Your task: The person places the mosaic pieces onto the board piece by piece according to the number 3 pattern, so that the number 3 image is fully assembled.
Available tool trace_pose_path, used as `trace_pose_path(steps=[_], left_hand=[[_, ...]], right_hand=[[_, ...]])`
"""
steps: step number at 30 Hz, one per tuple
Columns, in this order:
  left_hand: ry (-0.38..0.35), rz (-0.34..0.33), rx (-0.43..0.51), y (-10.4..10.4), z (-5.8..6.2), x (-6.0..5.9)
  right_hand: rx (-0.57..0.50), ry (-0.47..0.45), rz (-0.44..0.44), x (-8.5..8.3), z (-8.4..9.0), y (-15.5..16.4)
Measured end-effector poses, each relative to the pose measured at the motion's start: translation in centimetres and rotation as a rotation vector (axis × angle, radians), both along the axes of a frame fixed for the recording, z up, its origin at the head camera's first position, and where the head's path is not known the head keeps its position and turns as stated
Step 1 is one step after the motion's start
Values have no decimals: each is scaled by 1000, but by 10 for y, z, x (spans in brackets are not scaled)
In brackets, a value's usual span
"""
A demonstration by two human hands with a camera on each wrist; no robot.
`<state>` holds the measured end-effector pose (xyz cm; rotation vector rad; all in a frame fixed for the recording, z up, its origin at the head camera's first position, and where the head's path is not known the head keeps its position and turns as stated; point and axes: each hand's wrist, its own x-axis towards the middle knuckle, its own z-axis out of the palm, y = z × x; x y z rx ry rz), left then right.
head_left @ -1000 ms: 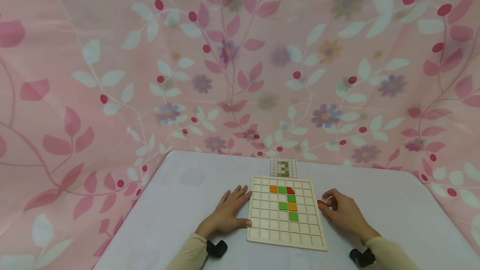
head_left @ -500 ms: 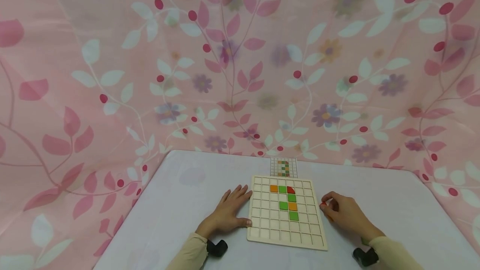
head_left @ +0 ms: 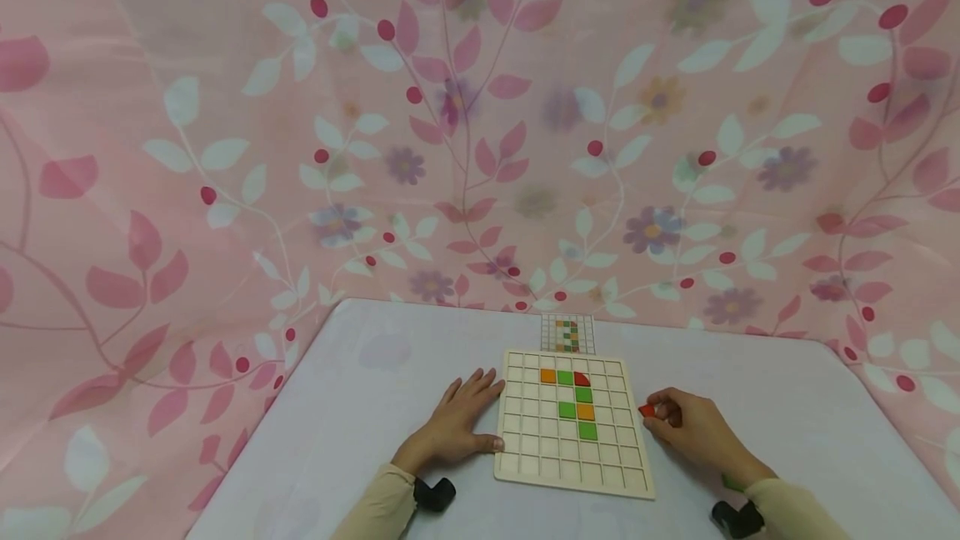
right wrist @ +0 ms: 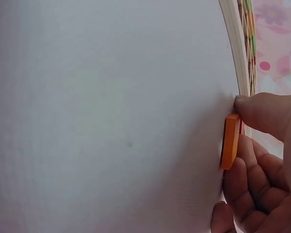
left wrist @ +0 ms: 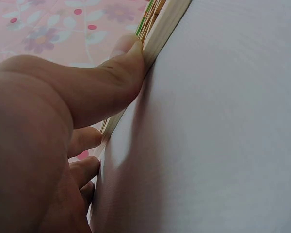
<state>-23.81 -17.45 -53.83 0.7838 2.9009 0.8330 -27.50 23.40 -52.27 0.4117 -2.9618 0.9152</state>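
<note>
Right wrist: pinched tile (right wrist: 230, 141) orange.

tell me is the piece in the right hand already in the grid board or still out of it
Out. The right hand pinches the small orange-red piece beside the board's right edge, over the white table, not in any cell.

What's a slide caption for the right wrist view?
Right hand pinches an orange tile on edge against the white table, beside the wooden grid board.
</note>
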Motion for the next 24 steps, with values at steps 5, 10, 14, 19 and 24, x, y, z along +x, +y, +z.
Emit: trace_pose_path(steps=[5, 10, 14, 19, 24], left_hand=[[-12, 9, -6, 0, 0, 0], [-7, 7, -10, 0, -1, 0], [-20, 9, -15, 1, 0, 1], [-37, 14, -20, 2, 0, 1], [-27, 14, -10, 0, 1, 1]], right_hand=[[38, 55, 13, 3, 0, -2], [151, 173, 38, 5, -1, -1], [226, 248, 31, 6, -3, 0], [231, 221, 19, 10, 1, -3], [197, 200, 29, 14, 10, -13]])
